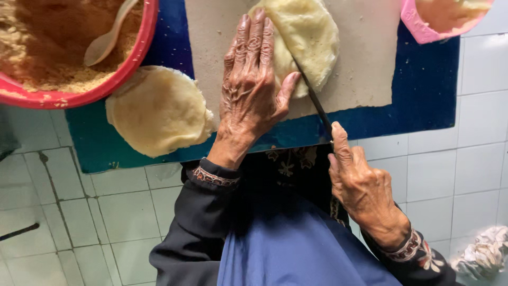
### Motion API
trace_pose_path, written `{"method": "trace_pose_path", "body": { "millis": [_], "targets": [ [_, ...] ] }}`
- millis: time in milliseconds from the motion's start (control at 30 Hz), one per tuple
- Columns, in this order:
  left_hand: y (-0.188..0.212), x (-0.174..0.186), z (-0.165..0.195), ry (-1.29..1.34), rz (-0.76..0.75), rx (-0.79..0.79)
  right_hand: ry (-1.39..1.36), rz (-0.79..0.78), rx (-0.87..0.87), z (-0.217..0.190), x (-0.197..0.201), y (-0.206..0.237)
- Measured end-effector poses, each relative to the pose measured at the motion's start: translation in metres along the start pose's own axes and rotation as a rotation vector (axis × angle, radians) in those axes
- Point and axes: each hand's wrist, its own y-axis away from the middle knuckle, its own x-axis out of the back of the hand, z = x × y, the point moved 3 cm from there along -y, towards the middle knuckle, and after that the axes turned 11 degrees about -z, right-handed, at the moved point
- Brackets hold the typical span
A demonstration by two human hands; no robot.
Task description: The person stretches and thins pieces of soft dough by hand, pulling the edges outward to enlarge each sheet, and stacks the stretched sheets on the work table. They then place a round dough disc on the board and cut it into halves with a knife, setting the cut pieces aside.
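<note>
Left hand (253, 79) flat, open, pinning dough round (309, 42) on board (365, 63); right hand (360, 182) grips knife (316, 103). Keep thumb clear of the blade, cut steady.

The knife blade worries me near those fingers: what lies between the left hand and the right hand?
In the head view, a dark knife blade spans from right hand to left hand, across folded dough.
</note>
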Motion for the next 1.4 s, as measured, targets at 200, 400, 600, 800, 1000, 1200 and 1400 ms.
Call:
{"method": "trace_pose_path", "body": {
  "millis": [200,400,600,800,1000,1200,1400],
  "targets": [
    [-0.001,0.0,0.001,0.02,0.004,0.036,0.012,-0.017,-0.019,-0.004,0.008,-0.002],
    [-0.001,0.002,0.001,0.003,0.006,0.017,-0.02,0.008,0.005,-0.002,0.005,-0.014],
    [-0.002,0.002,0.001,0.024,0.008,0.04,-0.065,-0.033,-0.005,-0.001,0.009,-0.001],
    [-0.002,0.004,0.003,0.001,0.014,0.021,-0.037,-0.024,-0.013,-0.001,0.005,-0.023],
    [-0.002,0.012,0.005,0.059,0.085,0.046,-0.253,-0.05,0.038,0.009,0.042,-0.001],
    [0.002,0.006,0.004,-0.025,0.119,0.04,-0.372,-0.037,0.031,0.011,0.055,-0.005],
    [0.001,0.006,0.006,0.003,0.114,0.051,-0.305,0.034,0.145,-0.001,0.062,-0.03]
  ]
}}
